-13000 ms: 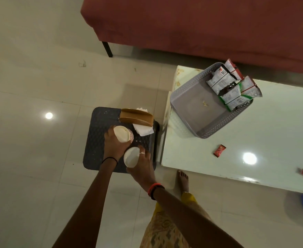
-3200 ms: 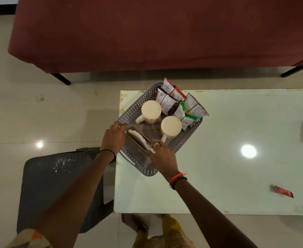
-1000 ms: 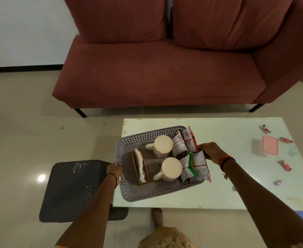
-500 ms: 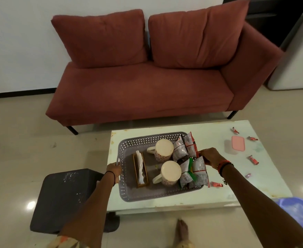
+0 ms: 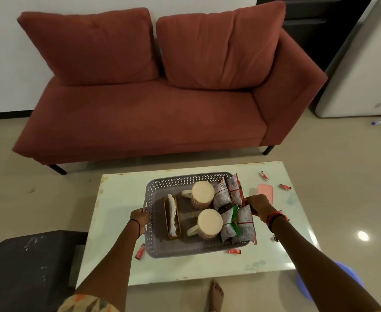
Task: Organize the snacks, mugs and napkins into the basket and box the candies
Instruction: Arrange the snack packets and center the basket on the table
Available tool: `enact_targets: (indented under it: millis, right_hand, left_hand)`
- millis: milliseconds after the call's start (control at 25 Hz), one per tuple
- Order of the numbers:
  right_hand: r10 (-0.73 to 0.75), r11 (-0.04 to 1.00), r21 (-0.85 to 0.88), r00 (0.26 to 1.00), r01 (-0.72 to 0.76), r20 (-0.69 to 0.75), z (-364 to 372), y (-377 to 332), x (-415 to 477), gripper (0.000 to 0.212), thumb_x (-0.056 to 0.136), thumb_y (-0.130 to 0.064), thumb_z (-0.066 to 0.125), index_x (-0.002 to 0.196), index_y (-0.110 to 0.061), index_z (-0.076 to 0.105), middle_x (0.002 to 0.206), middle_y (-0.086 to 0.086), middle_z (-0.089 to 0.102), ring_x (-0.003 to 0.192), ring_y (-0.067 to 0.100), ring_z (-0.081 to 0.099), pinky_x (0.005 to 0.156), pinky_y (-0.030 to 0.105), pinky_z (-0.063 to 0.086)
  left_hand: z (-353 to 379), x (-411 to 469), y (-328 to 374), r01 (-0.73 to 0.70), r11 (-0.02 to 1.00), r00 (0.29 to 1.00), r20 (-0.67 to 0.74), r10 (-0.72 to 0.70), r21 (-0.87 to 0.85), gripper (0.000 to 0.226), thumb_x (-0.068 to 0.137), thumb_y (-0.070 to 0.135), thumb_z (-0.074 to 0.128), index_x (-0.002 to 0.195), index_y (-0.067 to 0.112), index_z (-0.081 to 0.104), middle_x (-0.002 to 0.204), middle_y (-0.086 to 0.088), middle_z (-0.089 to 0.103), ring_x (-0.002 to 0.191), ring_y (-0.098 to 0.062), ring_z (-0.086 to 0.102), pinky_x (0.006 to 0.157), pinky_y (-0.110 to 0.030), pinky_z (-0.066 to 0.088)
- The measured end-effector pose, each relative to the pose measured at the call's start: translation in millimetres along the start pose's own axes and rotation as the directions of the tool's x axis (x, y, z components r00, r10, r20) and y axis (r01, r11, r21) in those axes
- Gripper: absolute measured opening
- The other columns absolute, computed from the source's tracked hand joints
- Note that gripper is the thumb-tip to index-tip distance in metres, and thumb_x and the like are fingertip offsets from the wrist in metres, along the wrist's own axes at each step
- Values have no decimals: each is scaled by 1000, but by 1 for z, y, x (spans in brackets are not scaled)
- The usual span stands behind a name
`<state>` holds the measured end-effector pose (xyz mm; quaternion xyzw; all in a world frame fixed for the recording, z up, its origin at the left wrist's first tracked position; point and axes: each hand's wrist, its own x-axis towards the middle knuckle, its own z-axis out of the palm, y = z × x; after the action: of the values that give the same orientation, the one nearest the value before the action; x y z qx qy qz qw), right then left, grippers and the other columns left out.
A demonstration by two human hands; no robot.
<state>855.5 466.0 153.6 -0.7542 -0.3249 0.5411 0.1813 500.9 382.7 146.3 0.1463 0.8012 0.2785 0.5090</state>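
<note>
The basket (image 5: 185, 249) has moved; a second ago it sat at the counter's left end with one corner past the edge, and now it lies near the middle of the counter (image 5: 117, 199), squared to the person. The left hand (image 5: 140, 218) grips the basket's left rim, fingers curled round it; the right hand (image 5: 258, 204) clasps the right rim, its fingers partly hidden behind the snack packets (image 5: 236, 224). Whether the basket rests on the counter or is just lifted cannot be told.

Inside, the two mugs (image 5: 209, 224) stand one behind the other in the middle; the napkin holder (image 5: 172, 217), which three seconds ago was only being set in, lies along the left side; the packets lean against the right wall.

So the basket half of the task looks done; the candies (image 5: 285, 186) are what remains. Two lie well to the right near the pink box (image 5: 265, 193); one sits just beside the basket's near-left corner and another touches its near-right edge; none is boxed yet. The shift brings the basket close to those sweets, and the near ones could be pushed or covered if it slides further.
</note>
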Motion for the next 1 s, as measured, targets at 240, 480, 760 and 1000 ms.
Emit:
enact_targets:
  millis: [240, 480, 760, 1000]
  right_hand:
    - [63, 998, 9, 994, -63, -85, -30, 12, 64, 29, 83, 6, 57, 57, -4, 50, 63, 10, 51, 54, 21, 45, 52, 27, 39]
    - [97, 994, 53, 992, -92, -87, -23, 33, 127, 9, 82, 4, 58, 74, 1, 59, 78, 15, 57, 74, 25, 52, 67, 34, 44]
    - [91, 986, -136, 996, -94, -27, 4, 56, 196, 19, 88, -10, 54, 70, -16, 56, 85, 9, 56, 73, 20, 51, 55, 23, 39]
    - [64, 983, -170, 998, -63, 2, 22, 63, 237, 27, 90, -13, 51, 65, -23, 51, 80, 5, 54, 83, 23, 52, 61, 24, 41]
  left_hand:
    - [67, 24, 19, 25, 1000, 1000, 9, -25, 13, 30, 91, 5, 52, 119, -1, 60, 124, -32, 56, 94, -31, 55, 97, -51, 45]
    - [106, 77, 9, 61, 996, 998, -10, -61, 63, 30, 90, 16, 56, 118, 4, 61, 123, -26, 59, 118, -42, 53, 95, -54, 47]
    - [133, 149, -13, 99, 994, 995, -12, -99, 42, 32, 90, 14, 56, 121, 6, 59, 119, -23, 61, 106, -37, 57, 91, -50, 49]
    - [145, 197, -21, 82, 995, 996, -26, -81, 52, 29, 90, 11, 55, 118, 6, 60, 122, -26, 60, 107, -37, 58, 97, -52, 48]
